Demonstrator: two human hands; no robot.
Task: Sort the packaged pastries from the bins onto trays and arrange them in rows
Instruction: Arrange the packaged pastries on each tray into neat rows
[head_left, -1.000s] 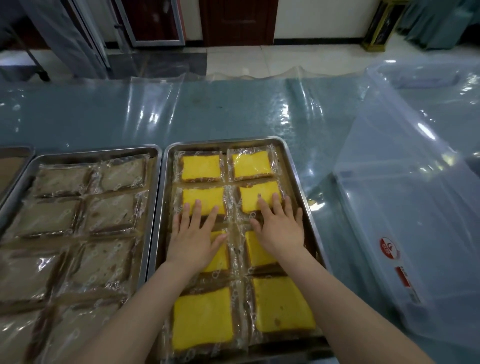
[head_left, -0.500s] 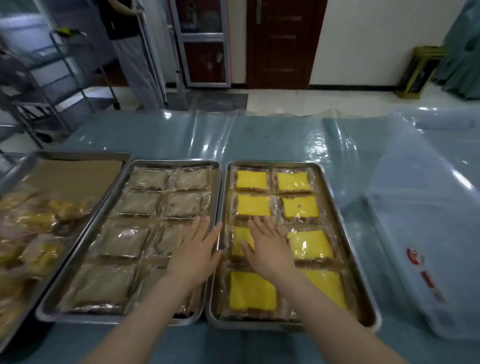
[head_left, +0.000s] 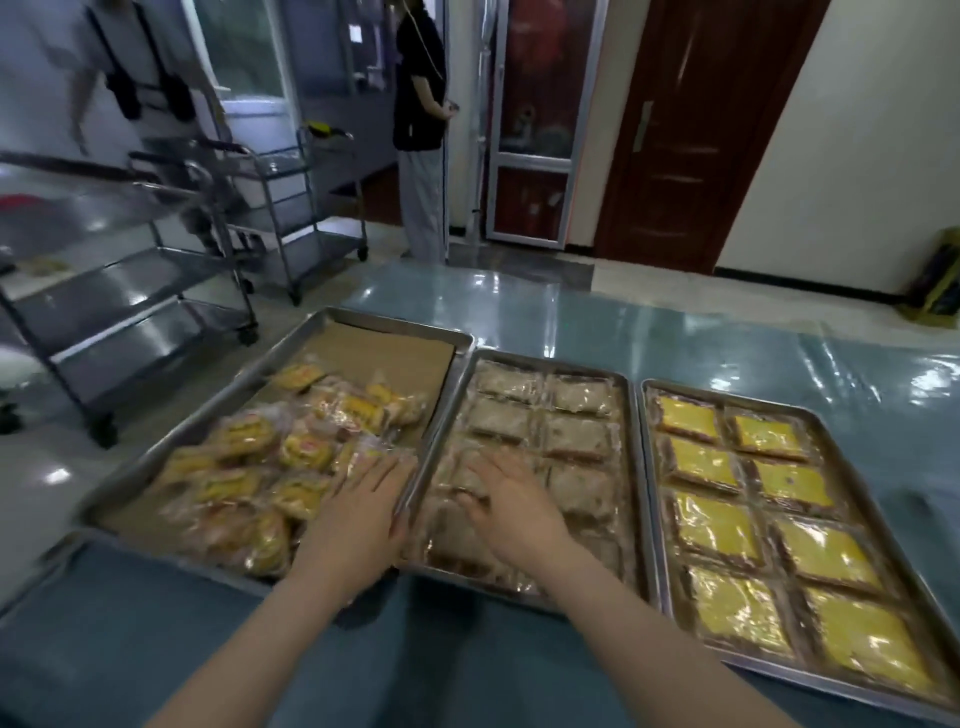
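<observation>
Three metal trays lie side by side on the blue table. The right tray (head_left: 640, 410) holds yellow packaged pastries (head_left: 722, 535) in two neat rows. The middle tray (head_left: 470, 371) holds brown packaged pastries (head_left: 579, 439) in two rows. The left tray (head_left: 306, 325) has brown paper and a loose heap of yellow-and-orange wrapped pastries (head_left: 291, 457). My left hand (head_left: 358, 519) hovers flat with fingers spread over the left tray's right edge. My right hand (head_left: 511, 501) is spread over the near left of the middle tray, holding nothing.
Steel trolley racks (head_left: 156, 291) stand on the floor to the left of the table. A person in dark top (head_left: 421, 130) stands by a glass door at the back. A brown door (head_left: 691, 130) is behind the table. Clear plastic film covers the table top (head_left: 727, 343).
Both hands have swept left, from the yellow-pastry tray across to the middle and left trays. The view has turned left too, and the clear bin on the right has left the frame.
</observation>
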